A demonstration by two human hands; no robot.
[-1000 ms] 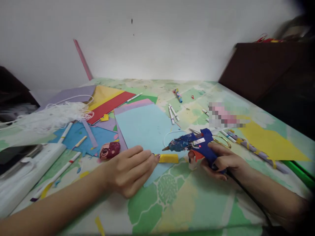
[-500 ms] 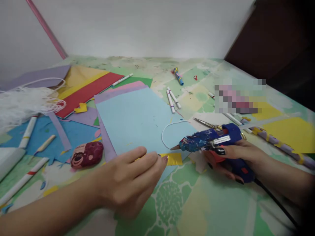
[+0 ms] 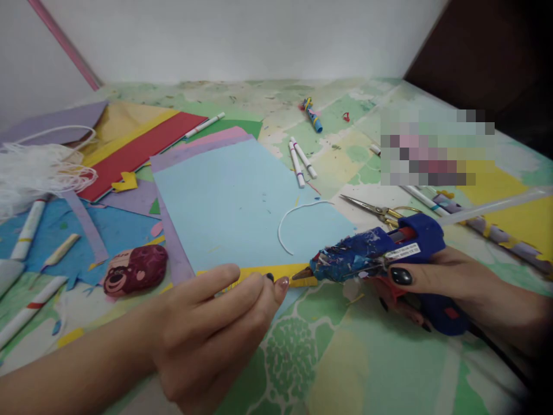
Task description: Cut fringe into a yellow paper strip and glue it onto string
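Note:
My right hand (image 3: 449,282) is wrapped round a blue hot glue gun (image 3: 358,251) with a clear glue stick (image 3: 496,206) poking out of its back. The gun's nozzle points left and meets, or hovers just over, the end of a yellow paper strip (image 3: 305,275). Thumb and fingers of my left hand (image 3: 220,328) pinch that fringed strip near the same end; part of it is hidden behind the fingers. Beneath the strip lies a light blue sheet (image 3: 233,202), and on it a curved piece of white cord (image 3: 281,222).
Gold-handled scissors (image 3: 371,208) lie behind the glue gun. Two white markers (image 3: 298,161) rest beyond the blue sheet. At left are a tangle of white cord (image 3: 38,173), a maroon bear-face case (image 3: 140,268) and red sheets (image 3: 147,153). A purple-and-yellow stick (image 3: 492,227) lies at right.
The glue gun's nozzle has come down from above the blue sheet onto or close to the yellow strip. More of the strip shows now, and the view has shifted slightly.

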